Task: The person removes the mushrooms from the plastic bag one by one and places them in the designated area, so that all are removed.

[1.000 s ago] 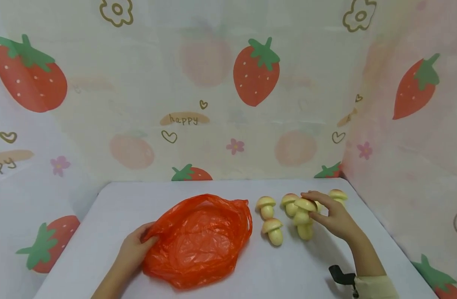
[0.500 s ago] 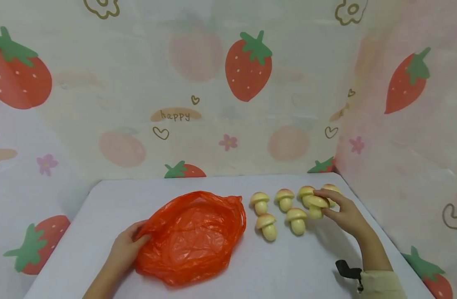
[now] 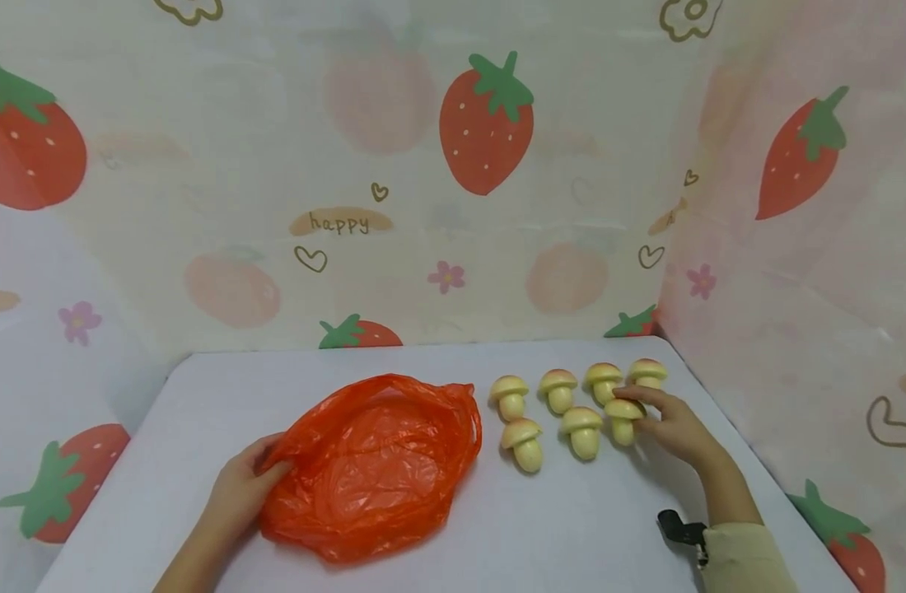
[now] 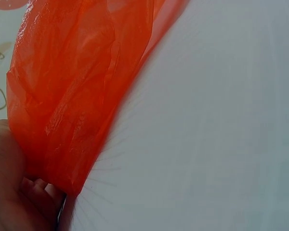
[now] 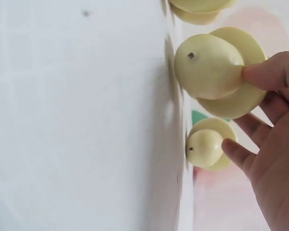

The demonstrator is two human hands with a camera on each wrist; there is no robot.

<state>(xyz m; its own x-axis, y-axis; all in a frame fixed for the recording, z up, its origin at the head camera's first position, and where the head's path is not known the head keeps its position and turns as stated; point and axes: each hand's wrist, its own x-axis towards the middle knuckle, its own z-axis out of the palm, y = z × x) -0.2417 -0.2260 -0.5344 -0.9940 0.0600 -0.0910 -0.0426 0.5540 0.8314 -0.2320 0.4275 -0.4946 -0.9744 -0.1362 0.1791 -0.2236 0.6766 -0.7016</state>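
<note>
My left hand (image 3: 240, 487) pinches the left rim of a red plastic bag (image 3: 379, 478), whose mouth faces up toward me. In the left wrist view the bag (image 4: 77, 96) hangs from that hand (image 4: 14, 187). My right hand (image 3: 671, 424) holds a toy mushroom (image 3: 623, 422) by its cap, thumb on the near side; in the right wrist view this mushroom (image 5: 209, 67) is gripped just at the table surface. Other mushrooms stand around it: one (image 3: 581, 432) to its left, one (image 3: 604, 382) behind and one (image 3: 647, 373) at the far right.
More mushrooms lie between the bag and my right hand, such as a tilted one (image 3: 523, 443), one behind it (image 3: 509, 397) and one at the back (image 3: 558, 389). The white table (image 3: 542, 535) meets a strawberry-print cloth (image 3: 394, 280) at the back and sides.
My right hand let go of a mushroom in the front row, moved right, and took another, bringing it down and nearer beside the first. The left hand keeps holding the bag; the view shifted slightly.
</note>
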